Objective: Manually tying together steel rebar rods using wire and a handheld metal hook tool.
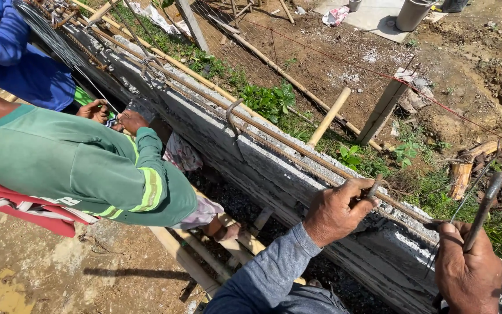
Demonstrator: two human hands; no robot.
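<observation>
Your left hand (pixel 337 210) is clenched around a short bent piece of tie wire (pixel 374 187), pinching it against the long rusty rebar (pixel 297 148) that runs along the top of the grey concrete wall (pixel 262 168). Your right hand (pixel 468 273) is closed around the handle of a dark metal twisting tool (pixel 486 206), its tip raised above the rebar, with thin wire strands (pixel 466 200) trailing past it. This tie looks only started: the wire sits at the bar, but you cannot tell from here whether it is wrapped round or twisted tight. Further along the wall a hooked piece of bar (pixel 233 119) hangs over the rebar, and the run beyond it shows bars laid in place with bamboo poles (pixel 329 116) propping from the outer side. A co-worker in a green long-sleeved shirt (pixel 88 168) bends over the same bars, both hands (pixel 114 116) busy at them, beside another person in blue (pixel 13 64) who carries a bundle of wire (pixel 47 32). Judging by that, much of the length ahead remains in work.
</observation>
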